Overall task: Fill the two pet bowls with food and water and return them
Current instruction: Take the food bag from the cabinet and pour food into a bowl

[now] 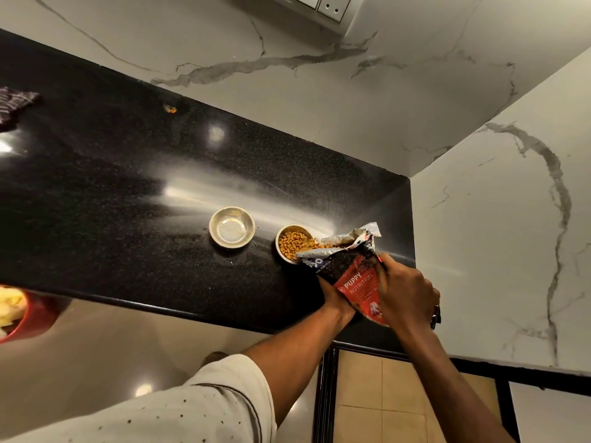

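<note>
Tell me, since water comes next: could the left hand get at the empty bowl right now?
Probably not at once: the left hand is under the food bag, helping tip it. Otherwise the counter around the empty bowl looks open.

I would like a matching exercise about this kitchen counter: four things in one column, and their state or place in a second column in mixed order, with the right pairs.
Things:
1. left bowl
2. right bowl
3. puppy food bag
4. striped cloth

States or places:
A. tilted, open mouth over a bowl, held by both hands
B. holds brown kibble
C. lies at the far left of the counter
D. no kibble inside

Pairs: 1-D, 2-B, 3-A, 4-C
</note>
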